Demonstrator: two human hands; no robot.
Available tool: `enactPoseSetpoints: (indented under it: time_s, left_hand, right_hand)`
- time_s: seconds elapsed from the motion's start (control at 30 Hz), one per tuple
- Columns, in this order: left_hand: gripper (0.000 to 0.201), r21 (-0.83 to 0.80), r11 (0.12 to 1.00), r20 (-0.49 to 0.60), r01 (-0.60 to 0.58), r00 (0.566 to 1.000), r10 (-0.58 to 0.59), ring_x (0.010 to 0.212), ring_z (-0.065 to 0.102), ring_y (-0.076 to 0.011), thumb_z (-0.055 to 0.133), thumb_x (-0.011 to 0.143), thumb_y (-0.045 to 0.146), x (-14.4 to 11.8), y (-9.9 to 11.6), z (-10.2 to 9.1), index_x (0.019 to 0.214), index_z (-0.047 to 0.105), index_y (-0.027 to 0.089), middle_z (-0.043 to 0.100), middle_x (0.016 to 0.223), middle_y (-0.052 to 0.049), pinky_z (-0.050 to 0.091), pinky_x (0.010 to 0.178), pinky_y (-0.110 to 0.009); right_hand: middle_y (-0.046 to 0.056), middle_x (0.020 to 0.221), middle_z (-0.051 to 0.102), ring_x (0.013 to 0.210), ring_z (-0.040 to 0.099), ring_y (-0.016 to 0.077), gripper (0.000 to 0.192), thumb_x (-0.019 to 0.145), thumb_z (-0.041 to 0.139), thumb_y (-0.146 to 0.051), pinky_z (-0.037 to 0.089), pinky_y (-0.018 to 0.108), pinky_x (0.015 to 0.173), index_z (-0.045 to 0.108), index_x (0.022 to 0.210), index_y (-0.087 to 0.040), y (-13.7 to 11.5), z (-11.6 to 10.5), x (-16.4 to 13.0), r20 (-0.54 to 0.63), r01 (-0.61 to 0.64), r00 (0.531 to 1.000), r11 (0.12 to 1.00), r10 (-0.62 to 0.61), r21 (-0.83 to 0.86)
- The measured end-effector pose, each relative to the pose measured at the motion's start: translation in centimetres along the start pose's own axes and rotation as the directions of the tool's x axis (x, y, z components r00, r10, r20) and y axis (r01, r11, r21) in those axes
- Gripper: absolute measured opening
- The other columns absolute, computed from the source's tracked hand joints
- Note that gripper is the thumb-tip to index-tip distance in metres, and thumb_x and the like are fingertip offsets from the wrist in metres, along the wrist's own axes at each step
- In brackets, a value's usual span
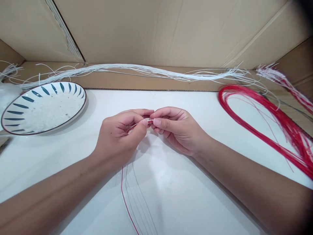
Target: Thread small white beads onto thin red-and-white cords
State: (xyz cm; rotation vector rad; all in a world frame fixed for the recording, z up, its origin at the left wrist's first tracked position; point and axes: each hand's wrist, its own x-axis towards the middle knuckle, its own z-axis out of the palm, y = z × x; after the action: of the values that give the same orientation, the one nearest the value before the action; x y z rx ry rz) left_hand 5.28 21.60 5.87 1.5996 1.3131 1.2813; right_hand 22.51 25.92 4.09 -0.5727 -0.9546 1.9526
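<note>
My left hand (122,133) and my right hand (174,127) meet at the middle of the white table (195,182), fingertips pinched together. Between them they hold thin strands: a red strand (124,199) and several white strands (139,195) that trail from under my left hand toward the near edge. The pinch point itself is tiny, and I cannot tell what the fingertips do to the strand ends.
A white plate (42,107) with blue leaf marks sits at the left. A bundle of red strands (264,120) curves along the right side. A long bundle of white strands (137,70) lies along the cardboard wall (156,29) at the back.
</note>
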Motion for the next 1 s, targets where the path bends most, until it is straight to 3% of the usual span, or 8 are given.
enactPoseSetpoints:
  time_s: [0.43, 0.67, 0.8, 0.9, 1.0]
  left_hand:
    - [0.021, 0.013, 1.0, 0.015, -0.025, 1.0, 0.025, 0.102, 0.075, -0.0192, 0.068, 0.089, 0.02, 0.14, -0.16, -0.09, 0.07, 0.076, 0.024, 0.082, 0.106, 0.001, 0.06, 0.09, -0.03]
    - [0.023, 0.035, 0.997, 0.072, -0.075, 0.995, 0.072, 0.098, 0.074, -0.0166, 0.065, 0.091, 0.019, 0.29, -0.17, -0.05, 0.074, 0.078, 0.025, 0.081, 0.108, 0.0, 0.058, 0.087, -0.027]
    - [0.02, 0.023, 0.999, 0.041, -0.041, 0.998, 0.04, 0.096, 0.074, -0.0158, 0.066, 0.091, 0.019, 0.47, -0.18, -0.01, 0.074, 0.076, 0.023, 0.081, 0.104, 0.0, 0.059, 0.085, -0.026]
    - [0.019, 0.003, 1.0, 0.022, -0.01, 1.0, 0.01, 0.092, 0.074, -0.0152, 0.066, 0.09, 0.019, 0.56, -0.15, 0.03, 0.074, 0.076, 0.023, 0.082, 0.1, 0.0, 0.059, 0.08, -0.025]
    - [0.019, -0.007, 1.0, 0.031, -0.008, 0.999, 0.008, 0.089, 0.074, -0.0146, 0.065, 0.09, 0.02, 0.55, -0.11, 0.01, 0.075, 0.076, 0.023, 0.081, 0.099, 0.0, 0.059, 0.078, -0.025]
  right_hand:
    - [0.001, 0.076, 0.078, 0.066, 0.07, 0.0054, 0.01, 0.079, 0.084, -0.007, 0.059, 0.014, 0.068, 0.081, 0.082, -0.017, 0.05, 0.0, -0.03, 0.006, 0.03, 1.0, 0.999, -0.03, -0.028]
    - [-0.001, 0.078, 0.077, 0.07, 0.069, 0.0065, 0.016, 0.075, 0.089, -0.012, 0.059, 0.016, 0.068, 0.081, 0.086, -0.02, 0.4, -0.35, -0.01, -0.004, 0.079, 0.997, 0.985, -0.081, -0.155]
    - [0.0, 0.084, 0.077, 0.072, 0.068, 0.0069, 0.016, 0.076, 0.09, -0.017, 0.057, 0.016, 0.066, 0.081, 0.089, -0.02, 0.34, -0.32, 0.01, -0.015, 0.074, 0.997, 0.978, -0.078, -0.194]
    - [0.0, 0.078, 0.074, 0.065, 0.063, 0.0059, 0.006, 0.083, 0.085, -0.022, 0.054, 0.017, 0.063, 0.08, 0.084, -0.017, 0.2, -0.3, -0.05, -0.028, 0.074, 0.996, 0.973, -0.082, -0.218]
    - [0.0, 0.073, 0.071, 0.062, 0.059, 0.0061, 0.01, 0.086, 0.082, -0.022, 0.051, 0.018, 0.061, 0.077, 0.08, -0.016, 0.19, -0.36, -0.1, -0.04, 0.064, 0.996, 0.965, -0.077, -0.255]
